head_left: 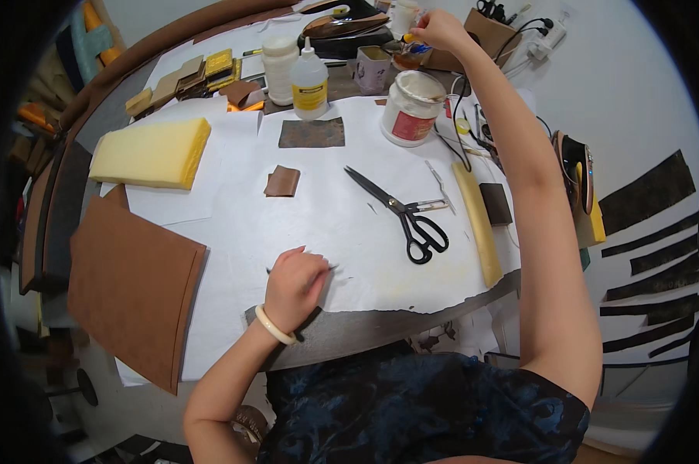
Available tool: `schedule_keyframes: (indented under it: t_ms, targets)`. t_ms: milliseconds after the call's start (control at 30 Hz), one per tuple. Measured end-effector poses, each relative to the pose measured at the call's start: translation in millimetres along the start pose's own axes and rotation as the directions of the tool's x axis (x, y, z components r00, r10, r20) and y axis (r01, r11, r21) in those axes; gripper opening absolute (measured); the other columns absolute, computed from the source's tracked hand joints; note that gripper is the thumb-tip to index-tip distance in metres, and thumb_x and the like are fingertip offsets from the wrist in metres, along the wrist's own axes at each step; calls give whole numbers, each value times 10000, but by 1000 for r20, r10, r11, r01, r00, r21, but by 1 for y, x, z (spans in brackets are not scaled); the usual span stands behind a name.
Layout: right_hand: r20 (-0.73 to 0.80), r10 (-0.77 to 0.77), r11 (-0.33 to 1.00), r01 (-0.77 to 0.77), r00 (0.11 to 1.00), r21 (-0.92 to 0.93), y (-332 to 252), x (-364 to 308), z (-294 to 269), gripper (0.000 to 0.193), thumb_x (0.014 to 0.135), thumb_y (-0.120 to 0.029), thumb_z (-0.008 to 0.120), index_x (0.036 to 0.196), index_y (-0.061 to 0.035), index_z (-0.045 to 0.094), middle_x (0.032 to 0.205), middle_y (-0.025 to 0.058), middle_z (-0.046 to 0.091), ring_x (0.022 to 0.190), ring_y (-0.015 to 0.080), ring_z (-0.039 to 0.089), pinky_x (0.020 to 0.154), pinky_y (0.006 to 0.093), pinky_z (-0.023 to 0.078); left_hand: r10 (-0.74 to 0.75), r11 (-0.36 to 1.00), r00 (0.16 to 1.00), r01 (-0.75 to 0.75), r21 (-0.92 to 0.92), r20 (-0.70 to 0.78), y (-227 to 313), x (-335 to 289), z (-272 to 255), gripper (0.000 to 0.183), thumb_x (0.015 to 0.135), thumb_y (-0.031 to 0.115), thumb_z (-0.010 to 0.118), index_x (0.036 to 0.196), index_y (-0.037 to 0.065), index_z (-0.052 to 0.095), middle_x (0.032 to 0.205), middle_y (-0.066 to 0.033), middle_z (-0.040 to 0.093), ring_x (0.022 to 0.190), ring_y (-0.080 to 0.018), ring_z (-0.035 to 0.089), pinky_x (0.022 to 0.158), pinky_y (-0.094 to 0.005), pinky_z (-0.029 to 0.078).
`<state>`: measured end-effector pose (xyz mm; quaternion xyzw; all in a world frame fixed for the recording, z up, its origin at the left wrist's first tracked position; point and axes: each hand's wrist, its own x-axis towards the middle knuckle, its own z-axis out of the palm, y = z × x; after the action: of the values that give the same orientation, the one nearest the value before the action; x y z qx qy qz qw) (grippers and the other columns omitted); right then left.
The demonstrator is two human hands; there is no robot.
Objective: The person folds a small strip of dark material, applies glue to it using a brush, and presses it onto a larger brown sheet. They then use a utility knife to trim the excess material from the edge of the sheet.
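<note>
My left hand (294,284), a cream bangle on its wrist, is closed low over the white paper. A thin dark piece (333,267) pokes out beside its fingers; its kind is unclear. My right arm stretches to the far right, where my right hand (444,32) is closed at a small yellow-handled tool (409,38) above a container of tools. Black-handled scissors (396,206) lie with blades apart at mid-table. Ahead of my left hand sit a small folded brown leather piece (284,182) and a dark patterned rectangle (311,133).
White jar with red label (413,108), glue bottle (309,85) and pinkish cup (371,69) stand at the back, near an iron (346,27). A yellow foam block (150,155) and large brown leather panel (129,286) lie left. A yellowish bar (477,224) lies right.
</note>
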<state>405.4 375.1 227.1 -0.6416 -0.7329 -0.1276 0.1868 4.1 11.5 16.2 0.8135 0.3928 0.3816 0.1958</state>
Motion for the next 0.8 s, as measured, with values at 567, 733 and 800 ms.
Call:
schedule_keyframes:
  t_ms: [567,733,800]
  targets:
    - [-19,-329,710,261,944,654,-150,-121,-10,281,1033,-287,664,1151,-51,760,994,78,779,862,138,713,809,327,572,-698,327,717,306,-894,-10,42,39,-55,431,926,-20,754,1291,-40,526,1016,-220,782,977,-235,767,930,-325,570]
    - [430,-443,546,-144,787,825,-240,-293,-47,227,970,-242,774,998,-17,756,891,17,736,840,74,650,785,254,506,-628,347,778,274,-897,-5,67,37,-48,412,928,-23,755,1264,-33,516,1016,-219,779,958,-240,772,898,-308,577]
    - [400,-355,216,-342,845,914,-238,-305,-28,231,933,-240,806,951,-13,762,873,27,735,811,95,637,754,264,497,-606,343,795,281,-896,18,76,33,-46,432,938,-8,756,1293,-45,512,1034,-213,778,951,-235,763,926,-324,567]
